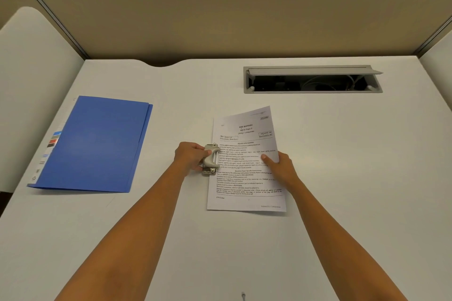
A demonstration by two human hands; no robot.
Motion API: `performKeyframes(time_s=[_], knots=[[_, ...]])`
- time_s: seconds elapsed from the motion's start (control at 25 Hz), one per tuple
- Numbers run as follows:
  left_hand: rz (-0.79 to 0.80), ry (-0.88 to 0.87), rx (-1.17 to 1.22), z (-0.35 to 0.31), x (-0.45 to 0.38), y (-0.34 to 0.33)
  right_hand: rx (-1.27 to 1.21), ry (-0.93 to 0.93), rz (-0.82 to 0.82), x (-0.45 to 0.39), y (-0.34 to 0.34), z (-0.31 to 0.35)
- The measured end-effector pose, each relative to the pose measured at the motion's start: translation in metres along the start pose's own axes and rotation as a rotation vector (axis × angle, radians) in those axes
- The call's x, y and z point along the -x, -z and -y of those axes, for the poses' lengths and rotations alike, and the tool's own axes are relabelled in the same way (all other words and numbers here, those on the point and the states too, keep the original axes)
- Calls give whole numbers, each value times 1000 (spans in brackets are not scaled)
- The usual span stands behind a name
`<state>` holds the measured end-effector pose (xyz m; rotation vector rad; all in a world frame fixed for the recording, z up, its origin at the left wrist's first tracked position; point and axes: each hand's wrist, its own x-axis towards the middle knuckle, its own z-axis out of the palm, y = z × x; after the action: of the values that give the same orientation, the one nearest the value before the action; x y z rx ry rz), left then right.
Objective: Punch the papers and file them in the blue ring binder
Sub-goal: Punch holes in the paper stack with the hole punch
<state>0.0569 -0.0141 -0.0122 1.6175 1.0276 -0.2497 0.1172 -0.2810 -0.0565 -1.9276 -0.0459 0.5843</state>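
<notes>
My left hand point(192, 157) grips the punch point(210, 159), fingers curled round its grey body, with its mouth set against the left edge of the papers point(247, 166). My right hand point(281, 168) pinches the papers at their right edge, thumb on top of the print (fingers underneath, out of sight). The papers lie on the desk point(342, 178), slightly skewed. The blue binder point(95, 144) lies closed, well to the left of the punch.
</notes>
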Motion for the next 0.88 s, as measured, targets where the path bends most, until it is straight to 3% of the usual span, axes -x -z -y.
performKeyframes(time_s=[0.36,0.48,0.64,0.76,0.88], knots=[[-65,-57,-90,-7,4,-4,-43,-79,19,-1,1,3],[-165,-116,-253,-8,7,-10,-96,-117,28,-1,2,5],[-304,-433,-407,-6,9,-30,-146,-156,44,-5,4,5],[-241,-674,-473,-5,6,-50,-182,-179,55,-9,5,7],[-266,-775,-605,-3,-7,-62,-181,-195,53,-10,4,7]])
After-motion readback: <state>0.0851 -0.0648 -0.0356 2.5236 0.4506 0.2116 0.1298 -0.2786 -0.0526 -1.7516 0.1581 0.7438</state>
